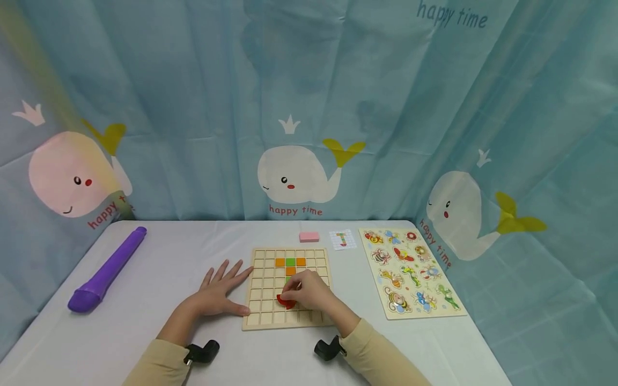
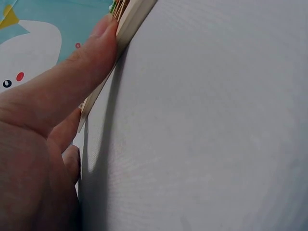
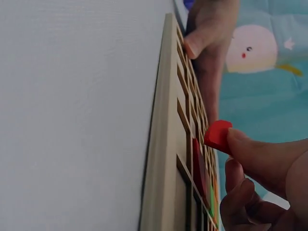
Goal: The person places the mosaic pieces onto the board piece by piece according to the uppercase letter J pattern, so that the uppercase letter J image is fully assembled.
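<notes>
A wooden grid board point(image 1: 256, 320) lies at the middle of the table. My left hand point(image 1: 215, 296) is spread at its left side, with thumb and fingertips touching the edge. Between thumb and fingers, my right hand point(image 1: 311, 291) pinches a small red piece point(image 3: 218, 136) with a curved side, just above the lower middle cells. Beneath it, another red piece point(image 3: 198, 168) sits in the board. Farther up, orange tiles point(image 1: 280, 262) and green tiles point(image 1: 291, 262) form a T shape, its stem partly hidden by the right hand.
Behind the board are a pink block point(image 1: 309, 237) and a small pattern card point(image 1: 343, 239) with a similar coloured figure. To the right lies a puzzle board point(image 1: 380, 279) with insect pictures. A purple club-shaped object point(image 1: 107, 272) lies at the left. A whale-print curtain point(image 1: 207, 107) hangs behind the table.
</notes>
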A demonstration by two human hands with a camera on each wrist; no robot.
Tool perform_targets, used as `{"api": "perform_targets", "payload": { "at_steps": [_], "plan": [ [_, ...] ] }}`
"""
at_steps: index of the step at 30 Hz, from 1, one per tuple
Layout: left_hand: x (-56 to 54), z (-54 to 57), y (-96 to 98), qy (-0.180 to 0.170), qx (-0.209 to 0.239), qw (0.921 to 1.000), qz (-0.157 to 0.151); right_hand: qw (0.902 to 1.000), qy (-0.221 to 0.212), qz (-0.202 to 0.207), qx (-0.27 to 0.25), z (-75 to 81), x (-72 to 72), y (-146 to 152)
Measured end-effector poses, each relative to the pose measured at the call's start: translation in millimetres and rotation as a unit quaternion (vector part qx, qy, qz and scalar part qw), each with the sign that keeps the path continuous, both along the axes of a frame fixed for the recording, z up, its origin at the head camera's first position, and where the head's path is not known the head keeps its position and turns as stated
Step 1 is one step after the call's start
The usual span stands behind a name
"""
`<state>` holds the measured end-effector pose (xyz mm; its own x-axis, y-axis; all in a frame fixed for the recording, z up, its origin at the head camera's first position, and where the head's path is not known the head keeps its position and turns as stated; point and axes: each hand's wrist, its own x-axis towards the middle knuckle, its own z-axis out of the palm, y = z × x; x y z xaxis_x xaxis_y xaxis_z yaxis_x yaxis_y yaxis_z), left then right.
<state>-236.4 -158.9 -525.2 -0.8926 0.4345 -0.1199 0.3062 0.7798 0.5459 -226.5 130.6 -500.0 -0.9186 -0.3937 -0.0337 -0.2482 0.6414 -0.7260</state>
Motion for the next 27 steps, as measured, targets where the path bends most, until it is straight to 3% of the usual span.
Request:
{"api": "perform_targets", "payload": {
  "at_steps": [8, 13, 20, 27],
  "plan": [
    [1.4, -3.8, -1.6, 0.010, 0.036, 0.9993, -0.009, 0.9992, -0.014, 0.003, 0.037, -3.7, 1.8, -9.9],
    [0.4, -8.0, -1.0, 0.013, 0.025, 0.9996, -0.006, 0.9976, 0.001, -0.001, 0.070, -3.5, 3.2, -12.0],
    [-2.8, -15.5, -2.3, 0.015, 0.009, 0.9998, 0.010, 0.9973, 0.016, -0.007, 0.071, 0.7, 4.2, -11.7],
    [-2.4, -11.4, -0.4, 0.011, 0.004, 0.9999, 0.007, 0.9941, 0.042, -0.023, 0.098, -3.7, 5.9, -14.2]
  ]
}}
